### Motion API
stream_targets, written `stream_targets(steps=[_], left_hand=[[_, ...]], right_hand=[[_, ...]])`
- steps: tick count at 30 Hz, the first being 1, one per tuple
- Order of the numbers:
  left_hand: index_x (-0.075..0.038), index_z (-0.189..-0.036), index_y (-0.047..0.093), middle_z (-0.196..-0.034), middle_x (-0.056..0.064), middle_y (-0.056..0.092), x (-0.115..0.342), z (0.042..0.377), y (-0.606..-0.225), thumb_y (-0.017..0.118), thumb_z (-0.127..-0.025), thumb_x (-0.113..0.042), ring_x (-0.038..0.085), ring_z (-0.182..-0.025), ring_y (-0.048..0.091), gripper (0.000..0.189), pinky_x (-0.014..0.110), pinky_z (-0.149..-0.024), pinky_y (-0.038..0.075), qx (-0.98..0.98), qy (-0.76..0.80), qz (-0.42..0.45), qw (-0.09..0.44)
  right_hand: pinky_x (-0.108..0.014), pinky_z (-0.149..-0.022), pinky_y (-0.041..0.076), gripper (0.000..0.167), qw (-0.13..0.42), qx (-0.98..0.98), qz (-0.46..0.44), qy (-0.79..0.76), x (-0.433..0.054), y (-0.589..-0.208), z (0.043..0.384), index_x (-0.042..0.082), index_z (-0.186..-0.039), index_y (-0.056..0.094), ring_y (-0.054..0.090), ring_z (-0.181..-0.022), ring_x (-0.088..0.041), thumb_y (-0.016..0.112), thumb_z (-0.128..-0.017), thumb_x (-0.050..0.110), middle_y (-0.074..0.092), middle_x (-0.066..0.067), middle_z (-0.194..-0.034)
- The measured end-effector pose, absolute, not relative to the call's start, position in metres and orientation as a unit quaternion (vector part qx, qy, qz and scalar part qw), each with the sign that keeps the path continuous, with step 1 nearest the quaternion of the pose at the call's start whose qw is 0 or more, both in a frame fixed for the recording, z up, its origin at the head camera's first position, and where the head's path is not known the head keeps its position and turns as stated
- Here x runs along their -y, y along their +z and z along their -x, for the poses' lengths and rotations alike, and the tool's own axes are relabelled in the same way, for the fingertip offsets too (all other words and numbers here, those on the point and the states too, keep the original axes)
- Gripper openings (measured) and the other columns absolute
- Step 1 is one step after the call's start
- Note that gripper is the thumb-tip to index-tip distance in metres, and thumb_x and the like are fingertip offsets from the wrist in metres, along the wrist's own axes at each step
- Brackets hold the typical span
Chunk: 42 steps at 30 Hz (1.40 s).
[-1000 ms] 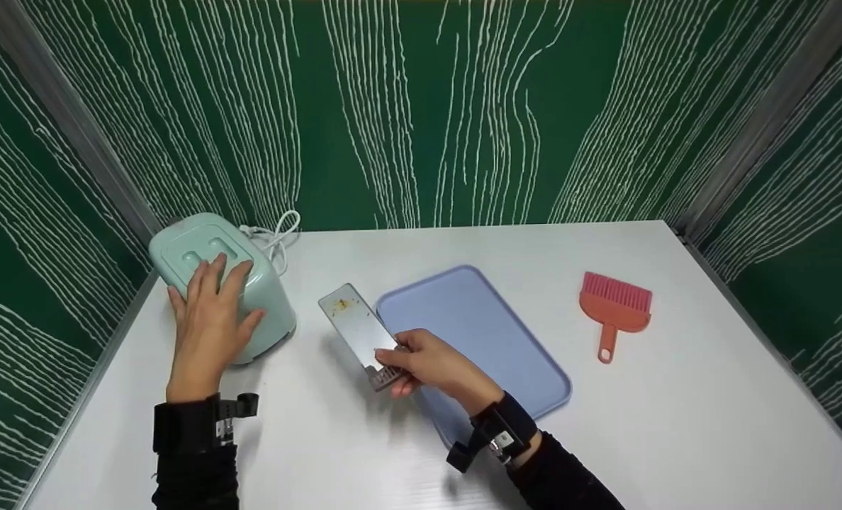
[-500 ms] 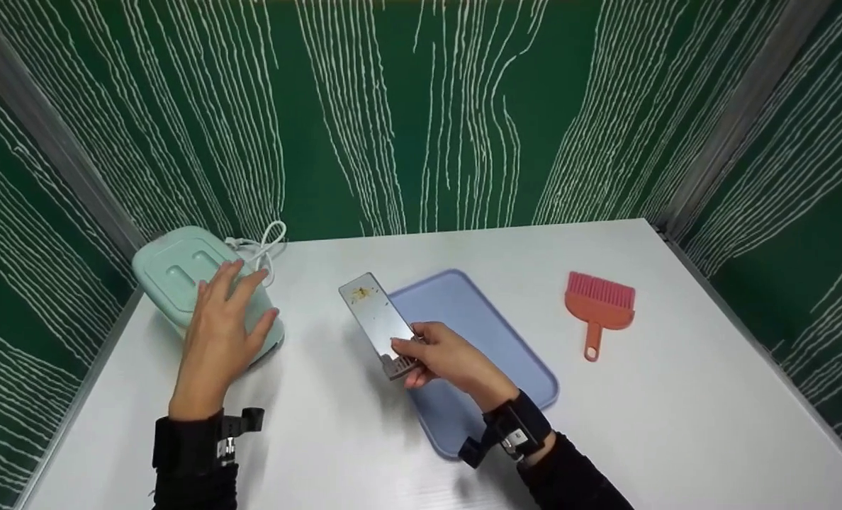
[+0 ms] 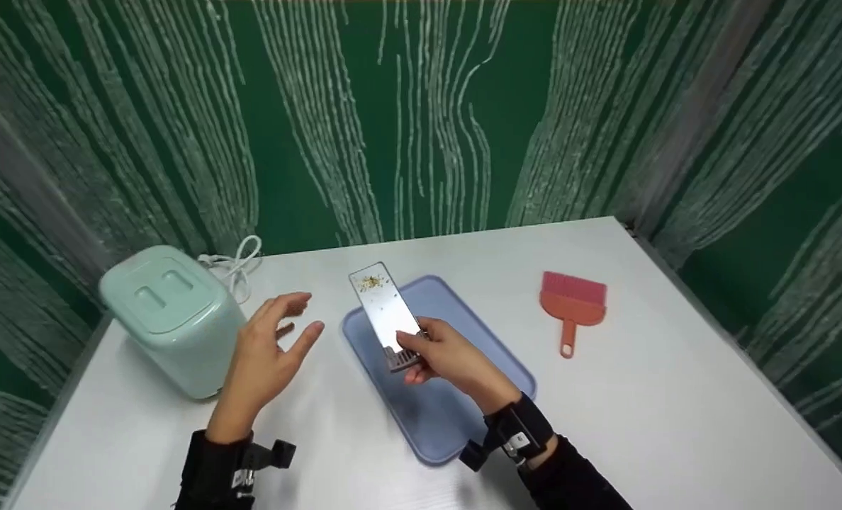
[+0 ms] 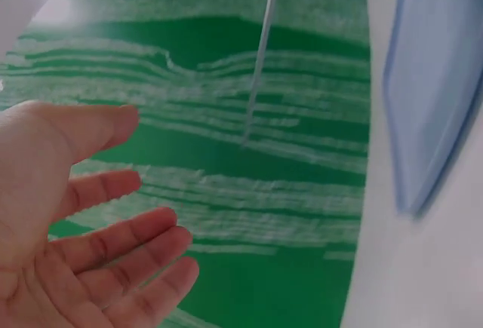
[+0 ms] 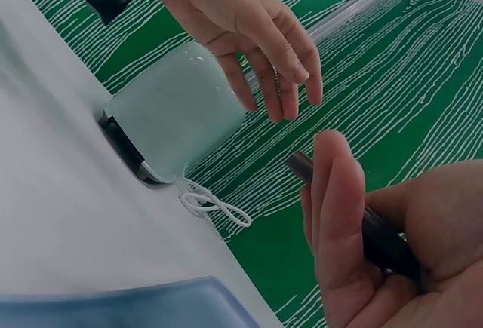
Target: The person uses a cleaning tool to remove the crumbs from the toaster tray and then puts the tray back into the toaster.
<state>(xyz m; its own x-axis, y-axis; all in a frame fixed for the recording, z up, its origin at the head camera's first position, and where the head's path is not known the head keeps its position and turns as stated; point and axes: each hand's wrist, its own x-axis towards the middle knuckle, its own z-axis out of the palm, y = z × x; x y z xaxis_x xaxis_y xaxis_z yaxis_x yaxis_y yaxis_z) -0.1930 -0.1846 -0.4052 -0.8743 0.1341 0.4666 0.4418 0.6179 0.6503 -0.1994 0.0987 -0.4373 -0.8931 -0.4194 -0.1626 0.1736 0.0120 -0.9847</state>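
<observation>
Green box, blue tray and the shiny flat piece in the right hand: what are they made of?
Green box: probably hard, glossy plastic, since light glints on its smooth, rounded edges. Blue tray: likely plastic too, but duller and evenly coloured. Flat piece: looks like polished metal, because it's thin, silvery and mirror-bright.

Head camera looks forward and down; 2 tilted wrist cameras, close to left hand and right hand, share the blue tray.
</observation>
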Motion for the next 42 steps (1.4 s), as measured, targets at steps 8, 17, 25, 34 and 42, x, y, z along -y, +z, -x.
stream_targets(steps=[8,17,25,34,42], left_hand=[[-0.007,-0.134,0.066,-0.103,0.013,0.075,0.143,0.189,-0.425,0.072,-0.104,-0.015,0.024,-0.095,0.074,0.032,0.031,-0.077,0.067,0.834,-0.532,0.132,0.067],[-0.009,-0.150,0.049,-0.104,0.022,0.070,0.109,0.182,-0.446,0.054,-0.113,-0.022,0.029,-0.091,0.073,0.039,0.040,-0.076,0.069,0.765,-0.626,0.119,-0.097],[-0.013,-0.158,0.031,-0.122,0.020,0.073,0.089,0.170,-0.453,0.046,-0.116,-0.029,0.024,-0.092,0.076,0.047,0.041,-0.080,0.069,0.702,-0.687,0.106,-0.156],[-0.015,-0.166,0.020,-0.154,0.030,0.049,0.072,0.160,-0.458,0.045,-0.117,-0.036,0.024,-0.102,0.072,0.059,0.039,-0.075,0.068,0.673,-0.725,0.073,-0.126],[-0.010,-0.153,0.032,-0.127,0.017,0.069,0.071,0.164,-0.460,0.049,-0.116,-0.031,0.021,-0.091,0.075,0.046,0.036,-0.072,0.067,0.659,-0.744,0.051,-0.095]], right_hand=[[-0.019,-0.053,0.056,0.029,0.183,-0.679,0.089,-0.706,-0.105,-0.439,0.196,-0.004,-0.132,0.053,0.063,-0.054,-0.006,0.054,-0.113,0.018,0.073,-0.005,-0.084],[-0.019,-0.053,0.053,0.034,0.154,-0.699,0.085,-0.693,-0.103,-0.443,0.194,-0.005,-0.135,0.054,0.060,-0.057,-0.006,0.053,-0.114,0.021,0.066,-0.001,-0.082],[-0.021,-0.070,0.053,0.041,0.103,-0.726,0.093,-0.673,-0.090,-0.448,0.185,-0.010,-0.140,0.056,0.066,-0.082,-0.008,0.054,-0.113,0.020,0.072,-0.005,-0.097],[-0.033,-0.097,0.061,0.051,0.109,-0.712,0.089,-0.688,-0.072,-0.452,0.173,-0.011,-0.152,0.045,0.073,-0.110,-0.022,0.046,-0.116,0.025,0.071,-0.023,-0.127],[-0.030,-0.091,0.058,0.052,0.125,-0.714,0.076,-0.685,-0.069,-0.449,0.169,-0.006,-0.152,0.047,0.072,-0.105,-0.020,0.038,-0.118,0.032,0.070,-0.020,-0.124]])
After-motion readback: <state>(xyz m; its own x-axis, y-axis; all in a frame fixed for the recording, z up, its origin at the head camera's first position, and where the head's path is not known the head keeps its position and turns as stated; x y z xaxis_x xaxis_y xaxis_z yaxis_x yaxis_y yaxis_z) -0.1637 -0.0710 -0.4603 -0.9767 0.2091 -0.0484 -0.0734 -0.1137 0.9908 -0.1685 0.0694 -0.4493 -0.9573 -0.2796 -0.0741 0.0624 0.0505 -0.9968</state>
